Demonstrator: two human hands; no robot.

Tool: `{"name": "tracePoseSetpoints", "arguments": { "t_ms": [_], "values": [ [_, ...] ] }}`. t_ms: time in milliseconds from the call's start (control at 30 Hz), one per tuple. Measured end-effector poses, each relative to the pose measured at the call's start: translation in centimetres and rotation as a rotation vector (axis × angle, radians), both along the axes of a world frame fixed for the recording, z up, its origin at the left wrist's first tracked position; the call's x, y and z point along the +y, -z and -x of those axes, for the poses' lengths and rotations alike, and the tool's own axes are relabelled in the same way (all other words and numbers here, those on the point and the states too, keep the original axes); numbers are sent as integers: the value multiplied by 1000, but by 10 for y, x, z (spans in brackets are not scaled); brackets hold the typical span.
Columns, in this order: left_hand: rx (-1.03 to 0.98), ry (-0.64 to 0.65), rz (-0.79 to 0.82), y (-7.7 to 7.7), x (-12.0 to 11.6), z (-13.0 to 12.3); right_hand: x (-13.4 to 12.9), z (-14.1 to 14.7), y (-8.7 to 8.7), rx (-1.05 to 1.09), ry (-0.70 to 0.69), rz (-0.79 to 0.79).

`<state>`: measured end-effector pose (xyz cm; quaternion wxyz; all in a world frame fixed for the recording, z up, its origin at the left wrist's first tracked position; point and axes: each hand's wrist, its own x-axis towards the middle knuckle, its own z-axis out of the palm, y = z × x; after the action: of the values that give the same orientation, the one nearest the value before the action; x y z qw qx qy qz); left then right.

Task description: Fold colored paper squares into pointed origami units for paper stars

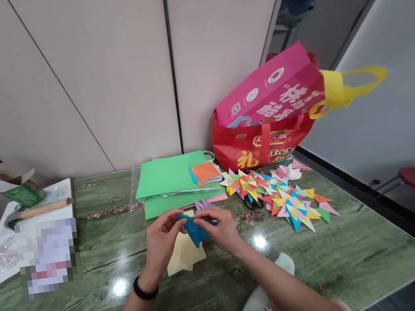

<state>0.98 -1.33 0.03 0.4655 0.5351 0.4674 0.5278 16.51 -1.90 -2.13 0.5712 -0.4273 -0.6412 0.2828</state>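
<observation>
Between my two hands is a folded piece of blue paper [195,233], its pointed end hanging downward. My left hand [164,238] pinches its left upper edge with thumb and fingers; a black band circles that wrist. On the other side my right hand [219,224] pinches the right upper edge. Pale yellow paper sheets [185,256] lie on the table just below the blue paper. Behind my right hand, purple folded paper points [203,204] show in part.
Green paper sheets [172,176] carry small orange squares [205,171]. Colourful folded paper pieces [292,205] heap at right, with black scissors handles [253,203] beside them. A red bag [237,146] stands behind. At left are a wooden-handled tool [45,208] and a green box [23,193].
</observation>
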Motion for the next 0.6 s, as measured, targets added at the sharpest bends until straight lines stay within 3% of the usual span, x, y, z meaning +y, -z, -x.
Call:
{"name": "tracePoseSetpoints", "arguments": {
  "t_ms": [133, 333, 500, 600],
  "values": [
    [42, 2, 7, -2, 0, 1, 0, 0, 0, 20, 4, 73],
    [69, 35, -31, -2, 0, 2, 1, -2, 3, -49, -43, 38],
    [40, 37, -116, 0, -1, 2, 0, -4, 2, -102, -36, -88],
    [183, 2, -249, 2, -2, 6, -1, -4, -1, -128, -35, -178]
  ]
}}
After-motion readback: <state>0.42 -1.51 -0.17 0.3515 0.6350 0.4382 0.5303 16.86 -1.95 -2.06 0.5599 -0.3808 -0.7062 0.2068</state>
